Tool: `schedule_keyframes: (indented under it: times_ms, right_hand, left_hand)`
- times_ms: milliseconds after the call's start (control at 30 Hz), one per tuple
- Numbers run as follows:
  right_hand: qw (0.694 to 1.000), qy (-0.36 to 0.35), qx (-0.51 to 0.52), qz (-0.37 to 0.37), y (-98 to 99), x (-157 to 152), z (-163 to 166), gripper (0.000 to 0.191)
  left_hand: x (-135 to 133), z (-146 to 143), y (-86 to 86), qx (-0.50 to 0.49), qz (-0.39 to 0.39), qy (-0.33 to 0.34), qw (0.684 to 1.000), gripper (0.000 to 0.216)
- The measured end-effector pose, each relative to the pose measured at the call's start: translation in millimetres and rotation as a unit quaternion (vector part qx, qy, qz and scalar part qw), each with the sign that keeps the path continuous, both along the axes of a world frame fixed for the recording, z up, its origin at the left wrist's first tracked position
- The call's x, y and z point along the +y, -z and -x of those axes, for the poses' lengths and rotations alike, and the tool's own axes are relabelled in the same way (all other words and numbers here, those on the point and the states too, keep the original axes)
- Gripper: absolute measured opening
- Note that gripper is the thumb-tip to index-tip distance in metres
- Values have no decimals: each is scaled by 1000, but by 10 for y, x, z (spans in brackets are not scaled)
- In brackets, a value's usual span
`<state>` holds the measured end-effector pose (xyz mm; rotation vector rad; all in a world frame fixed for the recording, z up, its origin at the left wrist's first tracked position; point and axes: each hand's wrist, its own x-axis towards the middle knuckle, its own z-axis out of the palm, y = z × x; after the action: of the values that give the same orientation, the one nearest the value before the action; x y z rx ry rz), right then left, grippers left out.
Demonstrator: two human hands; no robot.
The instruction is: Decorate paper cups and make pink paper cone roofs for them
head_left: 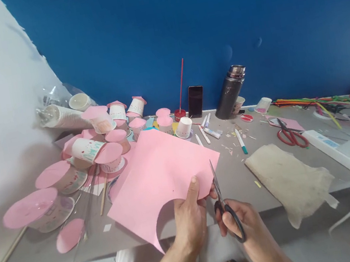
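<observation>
pink sheet (170,162): plain, sharp-cornered, large curved cutout in near edge | left hand (191,219): pinching sheet | right hand (248,221): holding black-handled scissors (218,192), blades at sheet's right edge

This looks like a small craft workspace: a grey table (236,179) against a blue wall (133,35). Paper cups (89,150) with pink discs (31,208) crowd the left, a pink sheet (167,163) and scissors (219,195) occupy the middle, felt pens (241,142) lie beyond, and bright coloured strands (299,101) stretch along the right.
</observation>
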<state>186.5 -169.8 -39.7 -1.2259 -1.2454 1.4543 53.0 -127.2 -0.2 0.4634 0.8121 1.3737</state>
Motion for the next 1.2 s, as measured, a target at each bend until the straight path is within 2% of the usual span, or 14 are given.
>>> schedule_keyframes:
  times_ms: [367,633,900,1200]
  right_hand:
    - [999,10,-36,13,-132,29,56,68]
    - [998,15,-39,37,-116,7,51,70]
    - [997,13,-47,53,-148,5,58,71]
    - [997,0,-54,58,-100,-28,37,73]
  left_hand:
    - [-3,44,-15,44,1,9,999,26]
    - [-15,72,-17,25,-2,10,1000,24]
    - [-6,172,10,96,9,28,995,33]
    - [-17,270,29,128,-4,42,991,36]
